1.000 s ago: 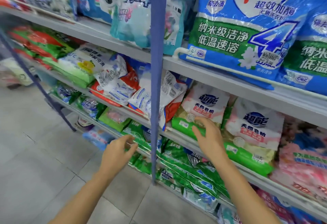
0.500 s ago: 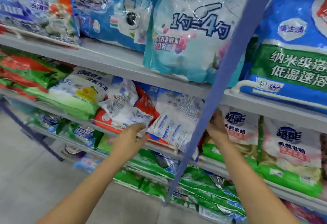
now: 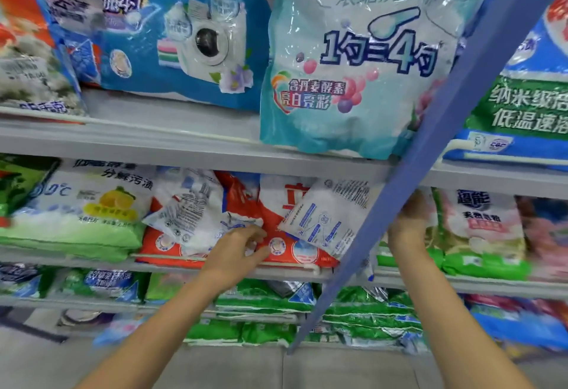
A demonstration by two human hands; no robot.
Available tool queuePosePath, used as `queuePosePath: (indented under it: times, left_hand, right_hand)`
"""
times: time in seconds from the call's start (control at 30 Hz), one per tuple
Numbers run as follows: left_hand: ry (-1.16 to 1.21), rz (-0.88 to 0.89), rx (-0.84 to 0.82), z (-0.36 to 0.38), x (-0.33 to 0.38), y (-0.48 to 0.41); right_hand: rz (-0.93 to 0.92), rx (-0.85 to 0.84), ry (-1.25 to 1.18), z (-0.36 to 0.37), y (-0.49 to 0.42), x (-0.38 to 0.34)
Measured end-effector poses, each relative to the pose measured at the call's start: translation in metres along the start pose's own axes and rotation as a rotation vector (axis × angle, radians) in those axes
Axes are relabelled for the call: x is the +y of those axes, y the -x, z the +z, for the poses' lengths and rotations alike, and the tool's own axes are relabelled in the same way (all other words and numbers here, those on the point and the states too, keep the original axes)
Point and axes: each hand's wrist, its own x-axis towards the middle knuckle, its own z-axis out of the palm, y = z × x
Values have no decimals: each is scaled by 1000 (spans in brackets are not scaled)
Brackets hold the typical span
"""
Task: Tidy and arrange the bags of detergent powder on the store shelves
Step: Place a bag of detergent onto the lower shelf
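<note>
Two bare forearms reach up from the bottom of the view toward a store rack of detergent powder. Nearest and lowest, green bags [image 3: 270,299] lie flat in stacks on the lower shelf [image 3: 92,304]. A slanting blue post [image 3: 430,149] runs up in front of every tier.

Above the green bags, at the front edge of the middle shelf [image 3: 285,275], the left hand [image 3: 236,250] has its fingers bent. Fingertips and thumb pinch the lower corner of a crumpled white bag [image 3: 196,219], which leans tilted over an orange bag [image 3: 276,244] lying flat. A second white bag [image 3: 325,219] rests tilted on the same orange bag, just right of the hand. Toward the left end of that shelf sits a lemon bag [image 3: 76,213], green and white.

Right of the post, the right hand [image 3: 408,225] is partly hidden behind it. Its fingers reach up at the top of a blurred bag, but I cannot tell whether they grip it. Just beside it stands a green-based bag [image 3: 479,235].

Farthest up, on the top shelf [image 3: 138,149], a pale blue bag [image 3: 353,81] overhangs the front edge. A washing-machine bag [image 3: 184,35] sits to its left, further back.
</note>
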Motion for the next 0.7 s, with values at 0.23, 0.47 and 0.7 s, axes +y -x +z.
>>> queuePosePath:
  times: [0.23, 0.47, 0.7]
  left_hand:
    - [436, -146, -360, 10, 29, 23]
    - [1250, -542, -792, 74, 80, 85]
    - [1793, -644, -556, 101, 137, 143]
  right_hand:
    - [-143, 74, 194, -78, 24, -19]
    - [-217, 111, 182, -117, 90, -48]
    - [-636, -151, 466, -115, 201, -34]
